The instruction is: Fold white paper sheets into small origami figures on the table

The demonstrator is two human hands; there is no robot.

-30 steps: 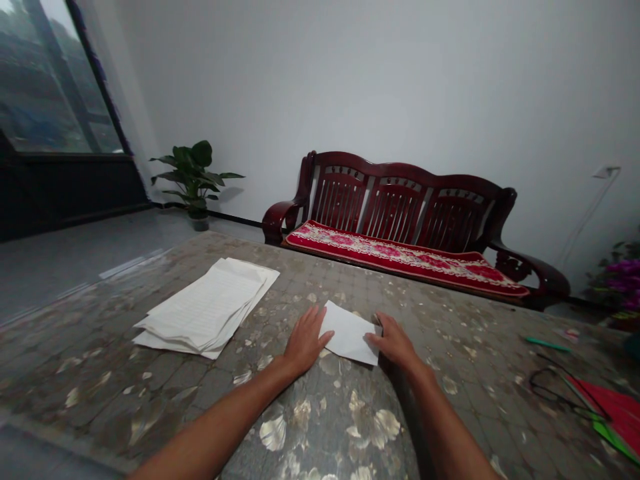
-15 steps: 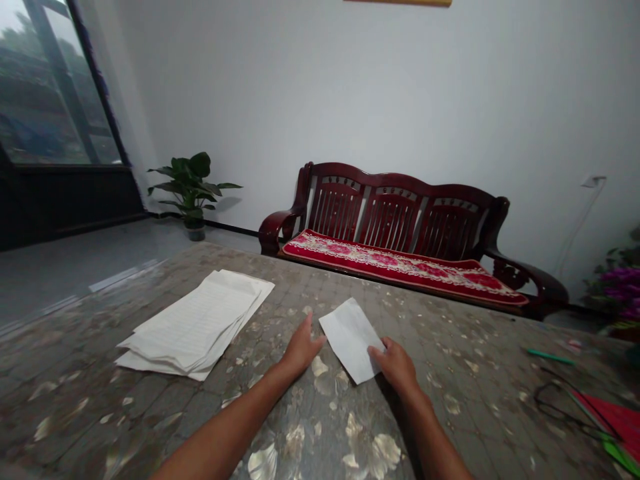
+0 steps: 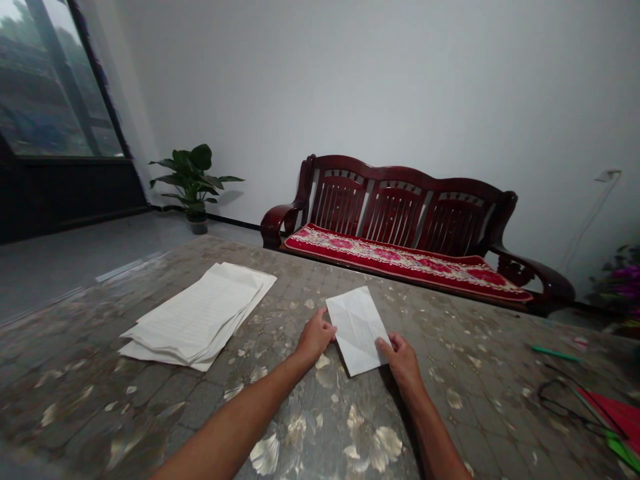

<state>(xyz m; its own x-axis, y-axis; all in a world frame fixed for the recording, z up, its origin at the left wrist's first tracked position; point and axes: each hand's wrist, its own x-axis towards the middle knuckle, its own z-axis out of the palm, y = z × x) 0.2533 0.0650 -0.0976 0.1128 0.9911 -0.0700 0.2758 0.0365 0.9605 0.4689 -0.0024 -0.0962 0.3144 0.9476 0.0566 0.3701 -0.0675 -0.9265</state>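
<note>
A small white sheet of paper [image 3: 359,330] with faint crease lines is held slightly tilted just over the patterned tabletop. My right hand [image 3: 403,360] pinches its lower right edge, thumb on top and fingers behind. At the left edge, the thumb and fingertips of my left hand [image 3: 319,337] are closed against the paper; the fingers behind it are partly hidden. Left of my hands lies a loose stack of lined white paper sheets [image 3: 200,317].
The table [image 3: 280,400] has a floral covering. On its right lie a green pen [image 3: 556,353], black-framed glasses [image 3: 567,404] and a red item [image 3: 613,413]. Beyond the table stand a wooden bench [image 3: 345,200] with a red cushion and a potted plant [image 3: 193,183].
My left hand has moved right and up to the paper's left edge, its fingers closing there. The paper has turned a little and shifted slightly right in my right hand.
</note>
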